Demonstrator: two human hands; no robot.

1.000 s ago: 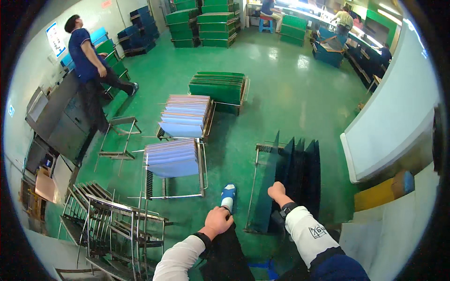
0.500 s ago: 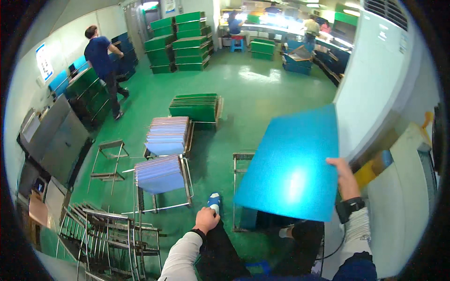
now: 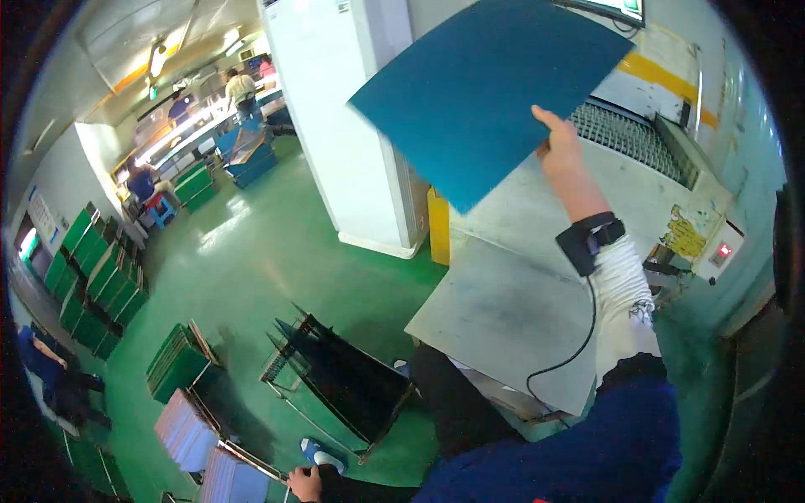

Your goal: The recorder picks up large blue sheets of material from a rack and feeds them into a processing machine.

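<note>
My right hand grips a flat blue panel by its lower right edge, index finger lying along its face. The panel is raised and tilted above a pale machine bed and near its roller section. Down at the lower edge, my left hand rests with curled fingers by my dark-trousered knee, close to a rack's metal bar; nothing shows in it. A metal rack holding dark panels stands on the floor in front of my legs.
Racks of lilac panels and green panels stand at lower left. A white pillar rises beside the machine. A control box with a red light is at right. One person is at far left; others work at a far bench.
My view has swung right toward the machine. The blue panel, held in my right hand, has moved from over the rack to above the machine bed. My left hand stays low.
</note>
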